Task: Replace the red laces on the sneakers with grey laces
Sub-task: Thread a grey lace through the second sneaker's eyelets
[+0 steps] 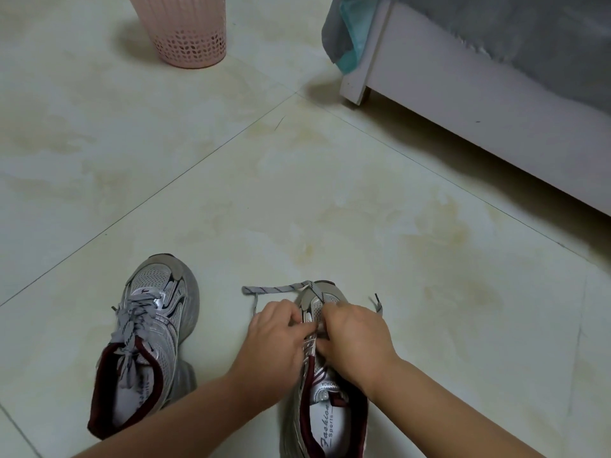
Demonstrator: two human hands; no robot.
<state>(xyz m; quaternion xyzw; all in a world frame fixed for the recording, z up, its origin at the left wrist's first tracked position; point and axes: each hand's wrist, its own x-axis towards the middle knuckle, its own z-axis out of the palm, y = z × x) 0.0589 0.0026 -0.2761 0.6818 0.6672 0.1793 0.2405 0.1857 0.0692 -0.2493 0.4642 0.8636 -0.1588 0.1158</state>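
Pale marbled floor tiles [297, 180], pink perforated plastic bin [185, 28] far back. Left hand [274, 338] and right hand [357, 342] both curl onto the grey speckled lace [274, 288] at the eyelets of the right-side grey mesh sneaker with maroon lining [325, 414]. Matching left-side sneaker [148, 342] sits beside it, fully laced in grey.

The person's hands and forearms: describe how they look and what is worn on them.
Both the left hand and the right hand are bare, with no gloves, rings, watch or bracelet visible. Both forearms are uncovered to the frame's edge; no sleeve shows.
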